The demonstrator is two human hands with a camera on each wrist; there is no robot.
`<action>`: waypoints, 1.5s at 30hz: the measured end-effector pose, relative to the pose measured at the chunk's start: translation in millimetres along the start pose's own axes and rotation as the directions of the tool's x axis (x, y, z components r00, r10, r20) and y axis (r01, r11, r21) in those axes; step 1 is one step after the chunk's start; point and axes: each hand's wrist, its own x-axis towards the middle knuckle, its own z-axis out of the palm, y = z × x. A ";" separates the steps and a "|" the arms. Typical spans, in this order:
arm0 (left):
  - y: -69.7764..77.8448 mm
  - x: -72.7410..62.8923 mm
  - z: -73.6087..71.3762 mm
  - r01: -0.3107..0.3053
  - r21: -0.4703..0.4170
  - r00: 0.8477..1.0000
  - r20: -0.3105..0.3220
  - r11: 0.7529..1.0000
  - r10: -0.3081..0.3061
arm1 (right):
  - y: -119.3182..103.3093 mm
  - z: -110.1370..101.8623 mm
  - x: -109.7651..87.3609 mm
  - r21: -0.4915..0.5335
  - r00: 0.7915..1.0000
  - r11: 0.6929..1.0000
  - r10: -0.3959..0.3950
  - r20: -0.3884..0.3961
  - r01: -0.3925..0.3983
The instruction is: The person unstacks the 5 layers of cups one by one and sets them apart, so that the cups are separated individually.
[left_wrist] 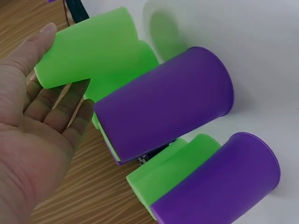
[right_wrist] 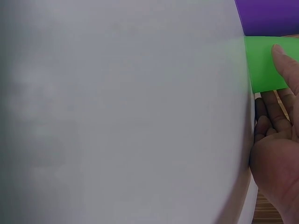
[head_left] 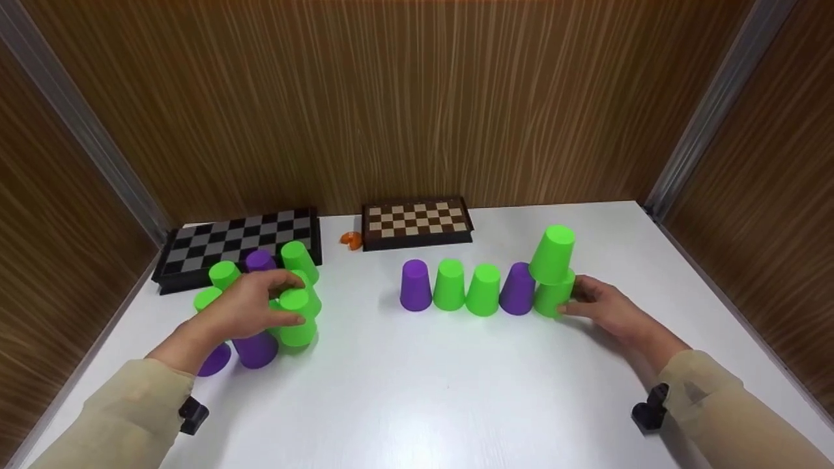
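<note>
Front green cup (head_left: 298, 333), left of centre in the head view: long axis near upright, at the frame-right end of the left hand (head_left: 246, 303), whose thumb and fingers grip its upper part from opposite sides. Well apart, right of centre, the farther right hand (head_left: 609, 311) grips the lower green cup (head_left: 551, 301), beneath the upper green cup (head_left: 552, 255).

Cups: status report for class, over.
Left hand holds green cup; right hand around lower green cup; upper green cup stacked above; gray checkerboard behind left cups.
</note>
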 end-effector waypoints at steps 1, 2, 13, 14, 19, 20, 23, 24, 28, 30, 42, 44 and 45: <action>-0.7 -0.5 0.5 -0.005 0.006 1.000 0.001 1.000 0.005 | 0.1 0.2 -0.3 0.002 1.000 1.000 -0.005 0.001 0.005; -0.9 -0.9 1.1 -0.008 0.011 1.000 0.000 1.000 0.008 | 0.1 0.4 -0.7 0.005 1.000 1.000 -0.005 -0.001 0.005; -4.9 -0.8 6.2 -0.003 0.052 1.000 0.016 0.999 0.002 | 1.0 0.2 0.1 0.001 1.000 1.000 -0.015 0.005 0.015; -5.2 -0.9 6.3 -0.004 0.053 1.000 0.015 0.999 0.004 | 0.7 0.2 -0.2 0.000 1.000 1.000 -0.015 0.006 0.015; -5.8 -1.5 5.7 -0.022 0.054 1.000 0.012 0.998 0.021 | -0.2 0.4 -0.9 0.004 1.000 1.000 -0.022 0.005 0.022; -5.4 -1.8 5.1 -0.027 0.054 1.000 0.013 0.998 0.027 | -0.4 0.3 -1.3 0.006 1.000 1.000 -0.021 0.004 0.021; -2.8 -2.6 1.7 -0.030 0.049 0.999 0.019 0.998 0.029 | -0.3 0.2 -1.2 0.005 1.000 1.000 -0.018 0.006 0.018; -0.6 -3.0 -0.2 -0.030 0.047 0.999 0.021 0.998 0.029 | -0.3 0.2 -1.1 0.002 1.000 1.000 -0.017 0.007 0.017; 14.8 -1.5 -10.6 -0.040 0.059 0.999 0.017 0.997 0.039 | 0.4 0.0 -0.2 -0.002 1.000 1.000 -0.014 0.010 0.014; 27.9 2.3 -15.7 -0.059 0.079 0.998 0.009 0.995 0.059 | 0.5 -0.4 -0.1 -0.001 1.000 1.000 -0.007 0.009 0.007; 152.5 71.2 -7.6 -0.204 0.127 0.979 0.037 0.971 0.201 | -0.3 -1.1 -1.9 -0.017 1.000 1.000 -0.005 0.007 0.006; 172.0 85.7 0.2 -0.261 0.115 0.965 0.038 0.959 0.258 | -0.9 -0.7 -2.3 -0.011 1.000 1.000 -0.001 0.008 0.001; 181.3 92.8 4.8 -0.287 0.108 0.958 0.037 0.952 0.285 | -0.9 -0.5 -2.4 -0.007 1.000 1.000 0.000 0.011 0.000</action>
